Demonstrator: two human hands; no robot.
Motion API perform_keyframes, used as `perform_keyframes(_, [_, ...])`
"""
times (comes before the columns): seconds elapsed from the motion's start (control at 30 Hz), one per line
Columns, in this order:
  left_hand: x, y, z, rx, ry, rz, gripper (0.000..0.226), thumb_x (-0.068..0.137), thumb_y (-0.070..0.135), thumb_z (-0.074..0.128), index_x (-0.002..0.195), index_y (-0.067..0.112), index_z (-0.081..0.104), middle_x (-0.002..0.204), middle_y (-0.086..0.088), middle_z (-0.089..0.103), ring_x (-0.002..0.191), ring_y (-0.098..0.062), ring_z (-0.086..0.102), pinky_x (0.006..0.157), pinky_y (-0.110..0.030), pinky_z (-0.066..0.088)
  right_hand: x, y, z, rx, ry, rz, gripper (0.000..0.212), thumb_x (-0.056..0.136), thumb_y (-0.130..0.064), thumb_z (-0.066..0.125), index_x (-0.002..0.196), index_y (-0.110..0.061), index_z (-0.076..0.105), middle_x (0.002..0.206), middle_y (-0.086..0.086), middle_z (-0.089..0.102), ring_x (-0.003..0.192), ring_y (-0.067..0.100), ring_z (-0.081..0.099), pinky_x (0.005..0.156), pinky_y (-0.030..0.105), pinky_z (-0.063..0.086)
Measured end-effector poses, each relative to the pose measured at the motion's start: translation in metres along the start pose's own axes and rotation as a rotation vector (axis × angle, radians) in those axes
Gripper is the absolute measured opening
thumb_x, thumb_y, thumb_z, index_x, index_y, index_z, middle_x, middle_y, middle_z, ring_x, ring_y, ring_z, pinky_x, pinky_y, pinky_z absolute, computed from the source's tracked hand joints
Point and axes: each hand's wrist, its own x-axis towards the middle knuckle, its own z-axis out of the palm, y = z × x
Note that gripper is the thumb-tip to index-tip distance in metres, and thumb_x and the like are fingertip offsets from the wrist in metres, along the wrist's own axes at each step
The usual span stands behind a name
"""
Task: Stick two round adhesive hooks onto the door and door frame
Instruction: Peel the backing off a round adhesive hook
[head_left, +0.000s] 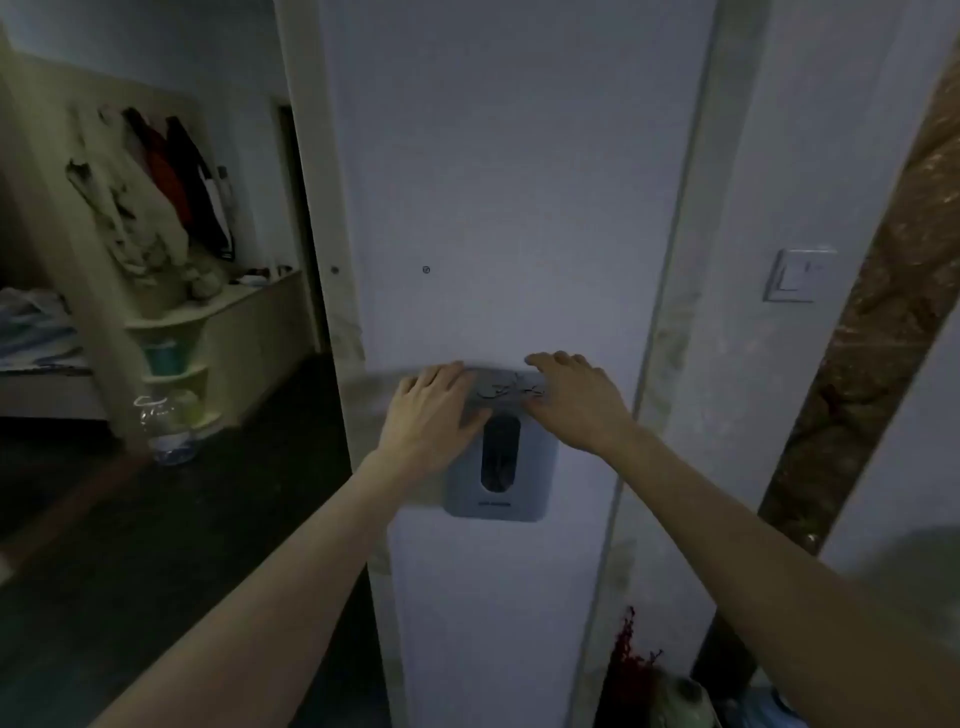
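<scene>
both hands are up on the white door (519, 182) at once, and they meet on top of the grey box (501, 457) fixed to it. my left hand (434, 410) lies flat over the box's upper left corner, fingers (441, 376) loosely spread and pointing up and to the right, palm pressed down, nothing gripped that i can see. my right hand (574, 397) comes in from the other side, fingers (550, 361) stretched out and a little fanned, tips touching the top right edge of the box where it meets the door.

between the two hands, on the box's flat top, sit a few thin, dark, wiry shapes (511, 389). these could be the hooks, but it's dim and blurred and i cannot tell for sure, nor whether either hand is pinching one. no finger is curled shut round anything; both hands look open and resting.

below my hands the box has a dark oval window (500, 454) in its face. left of the door runs the pale door frame (311, 208), with the bedroom beyond it, and clothes (150, 182) hanging on the far wall. off to the right, a light switch (797, 275) sits on the wall, well apart from my hands.
</scene>
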Motion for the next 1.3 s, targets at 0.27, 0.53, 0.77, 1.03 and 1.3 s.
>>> perform_keyframes(0.27, [0.029,-0.031,0.024,-0.101,0.031,0.138,0.051,0.097,0.056,0.063,0.134,0.022,0.069,0.141,0.002,0.066,0.132,-0.027,0.057,0.106,-0.042,0.044,0.034,-0.014,0.022,0.055,0.021,0.082,0.046,0.099,-0.027,0.055,0.145,-0.021,0.058,0.137,0.011,0.064,0.125,0.033,0.057,0.101,0.043,0.045])
perform_keyframes(0.53, [0.043,-0.045,0.030,-0.173,0.064,0.231,0.036,0.096,0.052,0.065,0.123,0.030,0.074,0.125,0.010,0.071,0.124,-0.021,0.056,0.101,-0.036,0.039,0.052,-0.015,0.022,0.045,0.018,0.110,0.030,0.097,-0.016,0.058,0.120,-0.025,0.075,0.119,0.000,0.076,0.109,0.024,0.070,0.092,0.035,0.051])
perform_keyframes(0.77, [0.044,-0.044,0.027,-0.240,0.108,0.224,0.023,0.090,0.048,0.074,0.104,0.029,0.077,0.107,0.011,0.076,0.111,-0.021,0.059,0.094,-0.036,0.039,0.060,-0.010,0.020,0.114,0.026,0.087,0.022,0.096,-0.018,0.061,0.108,-0.026,0.077,0.108,-0.003,0.081,0.101,0.023,0.073,0.085,0.033,0.056])
perform_keyframes(1.03, [0.043,-0.041,0.024,-0.310,0.206,0.217,0.013,0.094,0.039,0.072,0.097,0.027,0.077,0.096,0.010,0.077,0.100,-0.022,0.062,0.085,-0.035,0.039,0.070,-0.009,0.017,0.202,0.044,0.011,0.016,0.095,-0.022,0.064,0.103,-0.026,0.077,0.105,-0.003,0.080,0.097,0.021,0.073,0.088,0.042,0.060])
perform_keyframes(1.3, [0.063,-0.035,-0.008,-0.939,0.157,-0.093,0.008,0.100,0.015,0.070,0.099,0.009,0.076,0.090,0.001,0.081,0.085,-0.017,0.076,0.088,-0.042,0.062,0.072,-0.016,-0.012,0.655,0.010,-0.020,0.032,0.098,-0.009,0.050,0.095,-0.023,0.079,0.094,0.002,0.079,0.091,0.032,0.070,0.087,0.046,0.056])
